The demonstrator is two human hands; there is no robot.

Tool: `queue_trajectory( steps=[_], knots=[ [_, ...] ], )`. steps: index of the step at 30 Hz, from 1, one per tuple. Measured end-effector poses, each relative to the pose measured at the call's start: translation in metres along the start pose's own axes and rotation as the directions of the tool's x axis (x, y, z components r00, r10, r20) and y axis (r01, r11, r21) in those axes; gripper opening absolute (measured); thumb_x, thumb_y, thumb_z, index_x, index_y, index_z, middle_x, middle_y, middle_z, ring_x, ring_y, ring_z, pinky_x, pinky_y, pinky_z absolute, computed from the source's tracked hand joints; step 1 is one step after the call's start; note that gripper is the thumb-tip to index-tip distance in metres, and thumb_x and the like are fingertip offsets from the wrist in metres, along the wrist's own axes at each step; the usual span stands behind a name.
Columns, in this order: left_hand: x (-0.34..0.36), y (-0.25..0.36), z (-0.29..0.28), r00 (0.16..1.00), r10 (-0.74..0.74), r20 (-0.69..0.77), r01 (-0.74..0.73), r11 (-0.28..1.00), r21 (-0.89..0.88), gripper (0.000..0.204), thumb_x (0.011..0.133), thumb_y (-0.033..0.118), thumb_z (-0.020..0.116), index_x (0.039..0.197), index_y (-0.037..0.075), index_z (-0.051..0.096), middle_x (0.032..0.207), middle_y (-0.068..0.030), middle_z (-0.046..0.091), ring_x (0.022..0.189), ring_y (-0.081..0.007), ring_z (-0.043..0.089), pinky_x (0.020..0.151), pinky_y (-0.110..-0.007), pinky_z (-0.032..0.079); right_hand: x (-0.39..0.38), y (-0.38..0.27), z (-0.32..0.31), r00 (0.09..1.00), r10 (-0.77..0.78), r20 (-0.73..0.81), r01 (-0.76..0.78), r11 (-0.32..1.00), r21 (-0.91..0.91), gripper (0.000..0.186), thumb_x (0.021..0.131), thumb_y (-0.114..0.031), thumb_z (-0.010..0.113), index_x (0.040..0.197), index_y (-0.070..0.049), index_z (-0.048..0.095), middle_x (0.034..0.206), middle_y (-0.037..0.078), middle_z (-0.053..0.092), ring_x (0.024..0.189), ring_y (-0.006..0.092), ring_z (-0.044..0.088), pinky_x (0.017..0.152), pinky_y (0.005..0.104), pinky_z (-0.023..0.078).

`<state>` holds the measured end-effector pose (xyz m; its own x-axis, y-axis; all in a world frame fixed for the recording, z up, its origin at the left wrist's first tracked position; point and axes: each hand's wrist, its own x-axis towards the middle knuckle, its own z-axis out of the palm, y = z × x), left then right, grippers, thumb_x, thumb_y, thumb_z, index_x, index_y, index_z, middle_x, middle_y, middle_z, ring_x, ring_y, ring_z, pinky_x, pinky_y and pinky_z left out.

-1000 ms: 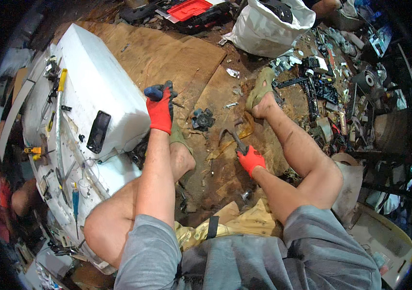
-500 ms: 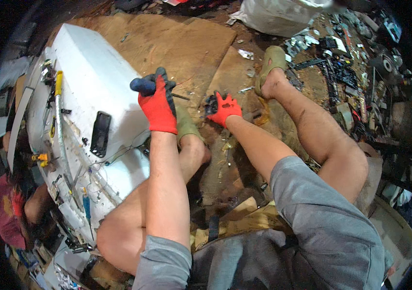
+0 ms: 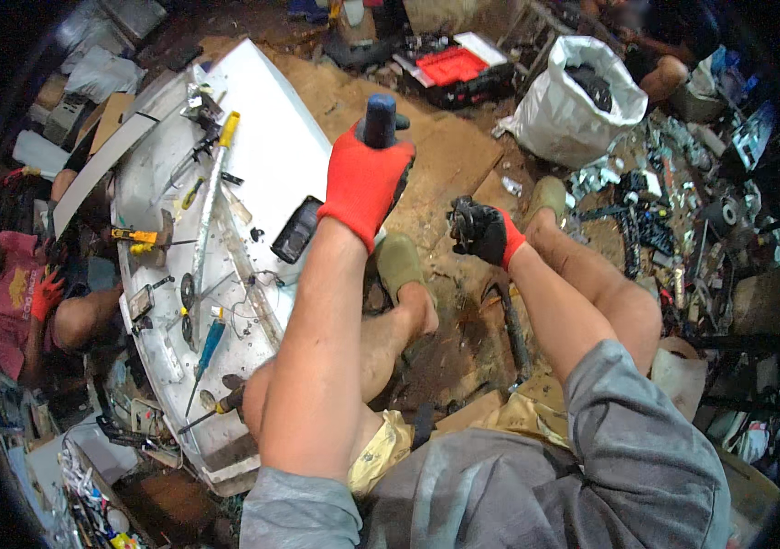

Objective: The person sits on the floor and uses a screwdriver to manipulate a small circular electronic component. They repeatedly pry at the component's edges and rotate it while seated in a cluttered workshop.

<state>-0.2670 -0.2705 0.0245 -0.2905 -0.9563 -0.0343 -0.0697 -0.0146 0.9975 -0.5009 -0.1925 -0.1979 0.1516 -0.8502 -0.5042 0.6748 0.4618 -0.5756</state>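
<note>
Left hand (image 3: pixel 369 178) wraps round a blue tool handle (image 3: pixel 380 121); right hand (image 3: pixel 494 238) curls round a dark part (image 3: pixel 465 218) (maybe plastic).

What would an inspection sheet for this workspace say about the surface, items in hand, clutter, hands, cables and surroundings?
Surface: white worktop at left, smudged; stained brown sheeting on the floor.
Items in hand: blue-handled tool, its tip not visible; small dark part, exact kind unclear.
Clutter: hammer on the floor between the legs; yellow-handled bar, blue screwdriver and black casing on the worktop; mixed scrap at right.
Hands: left hand closed around the tool; right hand gripping the dark part; both gloved.
Cables: thin wires loose on the worktop.
Surroundings: white sack and red tray ahead; co-worker at left.
</note>
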Motion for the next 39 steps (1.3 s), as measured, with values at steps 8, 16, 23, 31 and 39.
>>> queue_trajectory(
  steps=[8, 16, 23, 31, 39],
  knots=[
    [-0.097, 0.045, -0.049, 0.935, 0.308, 0.177, -0.328, 0.939, 0.101, 0.05, 0.081, 0.007, 0.076, 0.129, 0.007, 0.062, 0.104, -0.0015, 0.064, 0.082, -0.0061, 0.056, 0.07, -0.025, 0.048, -0.133, -0.068, 0.171, 0.855, -0.175, 0.488, 0.148, 0.984, 0.095, 0.059, 0.1, -0.042, 0.039, 0.147, -0.007, 0.042, 0.146, 0.024, 0.048, 0.114, 0.0398, 0.063, 0.077, 0.0528, 0.059],
    [-0.134, 0.046, -0.043, 0.873, 0.478, 0.102, -0.488, 0.864, 0.125, 0.05, 0.075, 0.014, 0.086, 0.119, 0.005, 0.064, 0.108, -0.0091, 0.064, 0.099, -0.0231, 0.062, 0.088, -0.035, 0.05, -0.162, -0.056, 0.238, 0.47, -0.59, 0.656, 0.843, 0.079, -0.533, 0.052, 0.076, -0.021, 0.085, 0.124, -0.012, 0.066, 0.137, 0.011, 0.06, 0.116, 0.0207, 0.063, 0.097, 0.0338, 0.052],
    [-0.132, 0.025, -0.043, 0.855, 0.516, -0.048, -0.511, 0.856, 0.079, 0.07, 0.072, 0.013, 0.089, 0.131, 0.002, 0.054, 0.11, -0.0088, 0.062, 0.099, -0.0211, 0.06, 0.087, -0.034, 0.05, -0.14, -0.038, 0.245, 0.404, -0.561, 0.722, 0.867, -0.017, -0.498, 0.061, 0.084, -0.033, 0.074, 0.138, -0.013, 0.055, 0.144, 0.008, 0.053, 0.113, 0.0216, 0.063, 0.092, 0.0327, 0.051],
    [-0.145, 0.043, -0.045, 0.971, 0.219, 0.095, -0.211, 0.974, -0.086, 0.05, 0.081, -0.006, 0.077, 0.126, -0.002, 0.055, 0.114, -0.0073, 0.062, 0.096, -0.0146, 0.061, 0.081, -0.031, 0.054, -0.149, -0.032, 0.237, 0.517, -0.53, 0.673, 0.845, 0.191, -0.499, 0.064, 0.077, -0.021, 0.082, 0.134, -0.007, 0.056, 0.129, 0.01, 0.063, 0.115, 0.0216, 0.062, 0.101, 0.0363, 0.048],
    [-0.155, 0.027, -0.032, 0.966, 0.239, -0.101, -0.243, 0.969, -0.033, 0.028, 0.078, -0.004, 0.08, 0.102, -0.001, 0.067, 0.091, -0.0049, 0.069, 0.081, -0.0132, 0.064, 0.073, -0.028, 0.054, -0.122, -0.018, 0.204, 0.804, -0.405, 0.435, 0.531, 0.818, -0.221, 0.071, 0.101, -0.057, 0.037, 0.128, 0.005, 0.058, 0.123, 0.017, 0.065, 0.111, 0.0281, 0.065, 0.093, 0.0407, 0.054]
  ],
)
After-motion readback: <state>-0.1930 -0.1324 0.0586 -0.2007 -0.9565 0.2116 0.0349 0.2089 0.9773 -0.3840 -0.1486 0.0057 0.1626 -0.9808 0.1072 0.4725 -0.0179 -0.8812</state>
